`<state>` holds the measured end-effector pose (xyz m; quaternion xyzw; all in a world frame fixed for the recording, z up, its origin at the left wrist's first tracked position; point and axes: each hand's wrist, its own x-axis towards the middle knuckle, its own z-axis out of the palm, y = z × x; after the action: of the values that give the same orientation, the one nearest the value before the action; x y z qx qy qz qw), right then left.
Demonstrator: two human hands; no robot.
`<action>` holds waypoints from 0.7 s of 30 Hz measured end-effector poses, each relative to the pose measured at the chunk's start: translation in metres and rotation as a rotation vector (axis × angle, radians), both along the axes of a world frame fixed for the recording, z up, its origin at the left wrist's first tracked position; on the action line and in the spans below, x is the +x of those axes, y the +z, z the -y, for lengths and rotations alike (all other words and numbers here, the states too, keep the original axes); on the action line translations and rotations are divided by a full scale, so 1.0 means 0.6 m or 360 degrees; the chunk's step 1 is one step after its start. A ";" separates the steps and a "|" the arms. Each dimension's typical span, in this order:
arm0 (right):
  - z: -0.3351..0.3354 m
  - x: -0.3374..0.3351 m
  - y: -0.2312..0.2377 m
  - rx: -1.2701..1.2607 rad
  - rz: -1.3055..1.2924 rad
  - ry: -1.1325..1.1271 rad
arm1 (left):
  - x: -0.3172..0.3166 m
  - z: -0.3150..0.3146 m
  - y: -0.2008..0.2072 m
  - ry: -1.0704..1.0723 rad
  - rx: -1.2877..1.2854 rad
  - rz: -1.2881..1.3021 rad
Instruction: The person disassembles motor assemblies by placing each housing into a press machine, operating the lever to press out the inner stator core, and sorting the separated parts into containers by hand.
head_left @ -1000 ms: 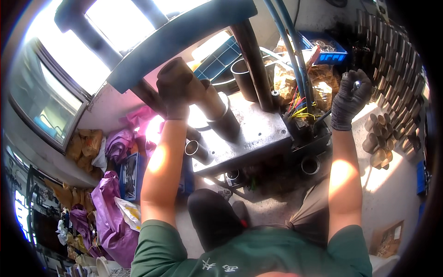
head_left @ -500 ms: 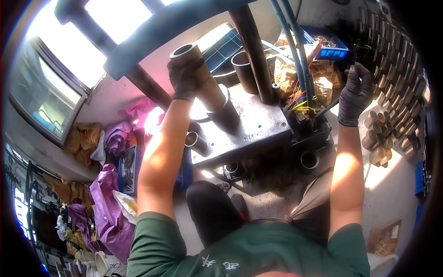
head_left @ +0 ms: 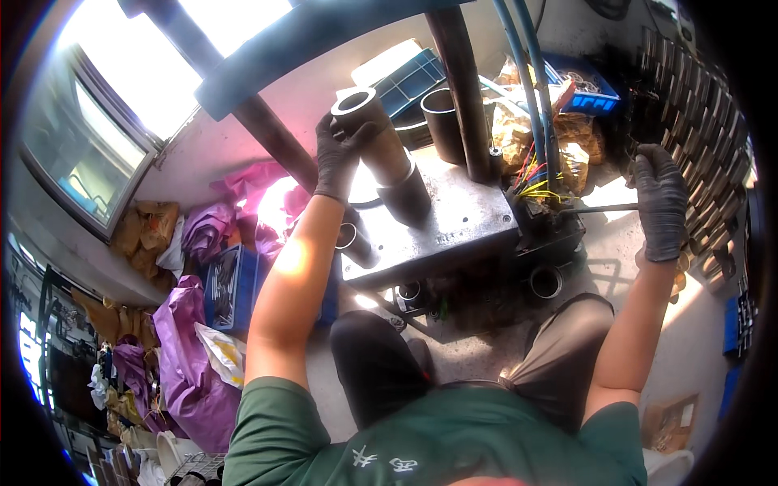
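Note:
My left hand [head_left: 340, 158], in a dark glove, is closed round the left side of a thick-walled metal tube [head_left: 381, 150], its thumb across the front. The tube stands slightly tilted in the picture, its open end up, on a darker ring-shaped sleeve [head_left: 407, 196]. Both are on the flat steel bed [head_left: 462, 231] of a press. Out to the right, my gloved right hand [head_left: 660, 202] is closed at the end of a thin dark lever [head_left: 604, 208] coming from the machine. The glove hides the lever's end.
Dark posts [head_left: 458, 89] and a blue crossbeam [head_left: 316, 44] frame the bed. A wider dark tube [head_left: 442, 130] and a small tube [head_left: 356, 243] stand on it. Coloured wires [head_left: 535, 190] are exposed beside the lever. Stacked metal tubes [head_left: 705, 138] line the right wall; purple sacks [head_left: 190, 356] lie left.
My left hand sits lower on the tube's left side, and the tube has shifted slightly right and down. My right hand has moved right and nearer, the lever swinging with it. The view shifted slightly.

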<state>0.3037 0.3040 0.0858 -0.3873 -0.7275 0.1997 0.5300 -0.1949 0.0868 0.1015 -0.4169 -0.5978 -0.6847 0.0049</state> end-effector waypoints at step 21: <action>0.126 0.069 0.098 -0.0317 0.2018 0.0748 | 0.013 0.201 -0.255 0.0106 0.0102 0.0314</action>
<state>0.3452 0.2283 0.1443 -0.3081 -0.9403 0.1100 -0.0942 -0.1872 -0.0336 -0.0518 -0.3270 -0.5868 -0.7406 -0.0178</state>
